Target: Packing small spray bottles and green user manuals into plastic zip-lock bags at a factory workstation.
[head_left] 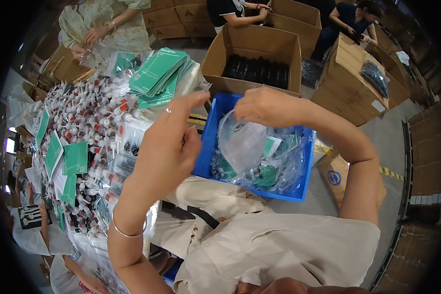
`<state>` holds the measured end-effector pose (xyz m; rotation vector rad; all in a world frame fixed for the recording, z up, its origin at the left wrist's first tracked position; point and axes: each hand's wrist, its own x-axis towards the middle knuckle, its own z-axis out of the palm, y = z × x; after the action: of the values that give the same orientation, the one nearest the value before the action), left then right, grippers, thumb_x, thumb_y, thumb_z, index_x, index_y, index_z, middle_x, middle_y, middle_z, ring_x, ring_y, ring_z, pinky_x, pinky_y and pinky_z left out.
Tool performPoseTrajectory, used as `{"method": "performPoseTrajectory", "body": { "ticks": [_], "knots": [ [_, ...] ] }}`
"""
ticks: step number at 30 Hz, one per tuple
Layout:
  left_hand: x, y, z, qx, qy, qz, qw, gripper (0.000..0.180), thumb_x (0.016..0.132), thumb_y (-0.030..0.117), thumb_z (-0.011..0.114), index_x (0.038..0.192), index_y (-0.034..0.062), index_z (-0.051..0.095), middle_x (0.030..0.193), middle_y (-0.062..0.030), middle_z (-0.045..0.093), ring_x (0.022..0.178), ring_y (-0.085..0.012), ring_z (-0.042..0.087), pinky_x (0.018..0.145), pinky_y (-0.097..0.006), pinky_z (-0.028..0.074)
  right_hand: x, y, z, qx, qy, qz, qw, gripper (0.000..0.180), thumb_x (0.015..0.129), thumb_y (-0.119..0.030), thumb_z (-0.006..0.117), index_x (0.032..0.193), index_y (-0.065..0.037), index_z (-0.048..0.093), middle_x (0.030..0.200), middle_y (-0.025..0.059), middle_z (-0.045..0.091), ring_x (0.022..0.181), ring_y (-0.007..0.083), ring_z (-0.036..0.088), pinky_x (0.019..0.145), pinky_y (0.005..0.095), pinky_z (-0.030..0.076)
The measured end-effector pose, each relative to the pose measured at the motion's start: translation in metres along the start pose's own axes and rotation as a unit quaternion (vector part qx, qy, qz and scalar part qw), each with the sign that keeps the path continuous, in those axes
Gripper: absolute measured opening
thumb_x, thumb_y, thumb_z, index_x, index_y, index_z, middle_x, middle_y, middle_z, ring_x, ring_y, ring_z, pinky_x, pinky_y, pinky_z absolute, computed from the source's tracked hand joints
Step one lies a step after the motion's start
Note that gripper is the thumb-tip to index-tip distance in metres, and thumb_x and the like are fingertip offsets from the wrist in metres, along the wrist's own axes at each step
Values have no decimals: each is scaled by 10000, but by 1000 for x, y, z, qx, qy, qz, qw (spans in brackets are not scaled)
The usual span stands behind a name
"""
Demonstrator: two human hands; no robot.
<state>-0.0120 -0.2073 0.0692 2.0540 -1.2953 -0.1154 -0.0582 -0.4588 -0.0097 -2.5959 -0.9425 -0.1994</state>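
Observation:
My right hand (267,106) is closed on the upper edge of a clear plastic bag (242,142), which hangs over a blue bin (308,164). Inside the bin lie more clear bags with green cards (268,175) in them. My left hand (169,139) is raised between the bin and the table, with thumb and fingers apart and nothing visible in it. Close to its fingers is a stack of green printed booklets (159,73) on the table. A heap of small white, red and dark plastic parts (90,112) spreads to its left.
Beyond the bin stands an open cardboard box (252,36) holding black items. Another carton (350,73) is at the right. Loose green cards (76,158) lie on the heap. Across the table a person (103,27) handles a clear bag; other people work farther off and along the left.

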Motion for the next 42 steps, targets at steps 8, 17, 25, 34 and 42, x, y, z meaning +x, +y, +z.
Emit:
{"method": "performPoseTrajectory", "body": {
  "ticks": [8,17,25,34,42],
  "knots": [
    [-56,-78,-9,-43,-2,-148,988,318,858,-18,492,1167,21,557,1023,-63,647,680,-96,580,643,-235,479,-76,92,44,-19,53,57,997,55,807,-100,566,842,-69,595,830,95,606,809,288,571,783,394,447],
    [-170,-136,17,-2,69,-288,955,289,875,147,578,1128,8,564,956,-126,652,709,-191,628,632,-303,494,-389,190,206,-100,-346,505,785,268,730,-281,671,955,-140,700,997,131,659,971,315,621,876,429,480],
    [-124,-161,48,197,309,-249,896,458,783,374,686,973,-9,522,980,-181,534,877,-313,558,724,-418,456,-76,96,197,82,-280,185,938,341,767,-200,673,1055,-24,623,968,193,637,912,350,606,811,401,475],
    [-111,-225,71,351,269,-273,854,353,769,285,657,955,3,556,1037,-129,529,1040,-298,473,983,-517,297,132,3,123,284,-184,3,941,265,856,-132,608,1088,-5,598,992,143,646,860,240,650,746,346,510],
    [-122,-207,56,234,287,-267,890,337,770,216,642,995,-17,548,1043,-132,535,1046,-289,475,1001,-538,273,214,5,128,351,-96,180,914,212,884,-121,573,1023,38,582,805,80,632,630,126,638,474,250,500]
  ]
}}
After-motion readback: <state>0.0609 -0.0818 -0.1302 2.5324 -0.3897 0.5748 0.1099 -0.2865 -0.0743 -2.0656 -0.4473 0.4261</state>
